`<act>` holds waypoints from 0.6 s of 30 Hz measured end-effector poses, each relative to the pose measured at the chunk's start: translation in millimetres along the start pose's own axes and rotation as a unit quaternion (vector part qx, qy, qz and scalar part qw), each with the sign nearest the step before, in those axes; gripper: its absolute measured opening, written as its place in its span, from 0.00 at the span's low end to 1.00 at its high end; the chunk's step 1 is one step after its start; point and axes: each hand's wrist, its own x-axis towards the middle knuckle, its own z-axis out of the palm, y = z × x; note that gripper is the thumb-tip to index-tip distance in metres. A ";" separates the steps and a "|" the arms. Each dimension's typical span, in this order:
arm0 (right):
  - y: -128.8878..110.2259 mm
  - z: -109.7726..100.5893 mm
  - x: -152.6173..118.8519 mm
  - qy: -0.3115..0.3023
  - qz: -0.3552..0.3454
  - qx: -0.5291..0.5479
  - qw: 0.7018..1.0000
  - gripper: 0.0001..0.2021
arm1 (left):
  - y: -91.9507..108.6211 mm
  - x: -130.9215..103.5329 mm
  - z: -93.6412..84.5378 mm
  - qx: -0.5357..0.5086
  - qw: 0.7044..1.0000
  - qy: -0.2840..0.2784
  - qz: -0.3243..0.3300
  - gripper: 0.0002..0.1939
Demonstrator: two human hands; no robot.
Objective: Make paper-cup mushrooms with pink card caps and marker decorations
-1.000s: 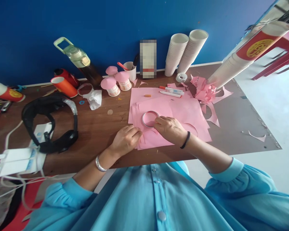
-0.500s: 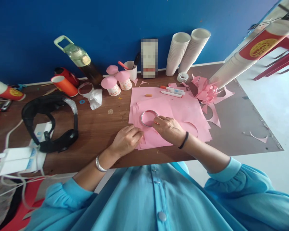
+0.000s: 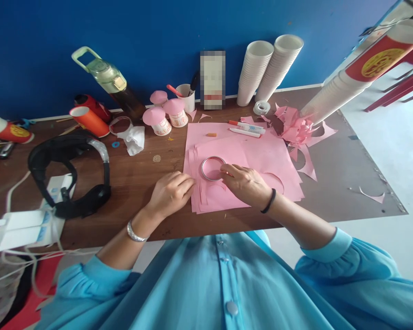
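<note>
A thin silvery ring [image 3: 213, 179] lies flat on stacked pink paper sheets [image 3: 227, 201]. My right hand [image 3: 248, 183], with a black band at the wrist, is closed at the ring's right edge. Its fingertips are pinched against that edge; what is between them is hidden. A curved cut line shows in the paper beside this hand. My left hand [image 3: 172, 193] rests just left of the sheets, with its fingers curled together and nothing visible in them. Behind the ring, a small orange-brown piece [image 3: 211, 134] and two white markers [image 3: 245, 132] lie on the paper.
Behind stand pink-roofed paper cups [image 3: 160, 121], a pen cup [image 3: 187, 98], stacked paper cups [image 3: 254, 73] and a tape roll [image 3: 261, 107]. Pink scraps [image 3: 294, 128] lie right. To the left are a bottle [image 3: 113, 82], a black headband-like device [image 3: 69, 176] and a power strip [image 3: 51, 224].
My left hand has moved left, off the edge of the pink paper. My right hand has shifted slightly right, while the ring has stayed almost in place.
</note>
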 end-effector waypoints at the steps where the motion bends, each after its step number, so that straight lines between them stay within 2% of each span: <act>1: 1.0 -1.2 -1.4 0.004 0.008 0.003 1.000 0.12 | -4.0 0.3 -2.0 0.003 1.000 -0.001 -0.015 0.08; 7: 14.8 -6.9 -7.8 0.005 0.068 -0.006 0.998 0.11 | -20.1 13.0 -5.8 -0.029 0.995 -0.010 -0.092 0.10; 9: 22.2 -5.8 -10.3 0.010 0.082 -0.008 0.997 0.13 | -18.1 23.2 -1.7 -0.064 0.994 -0.027 -0.080 0.15; 14: 32.2 -3.1 -17.6 -0.013 0.114 -0.032 0.993 0.15 | -10.2 52.5 22.7 -0.127 0.989 -0.069 -0.025 0.37; 16: 31.5 -5.0 -19.7 -0.026 0.123 -0.043 0.991 0.15 | -11.1 60.8 32.3 -0.137 0.986 -0.089 -0.022 0.41; 18: 30.2 -8.4 -21.1 -0.044 0.130 -0.054 0.989 0.15 | -13.9 65.7 37.5 -0.145 0.984 -0.102 -0.020 0.40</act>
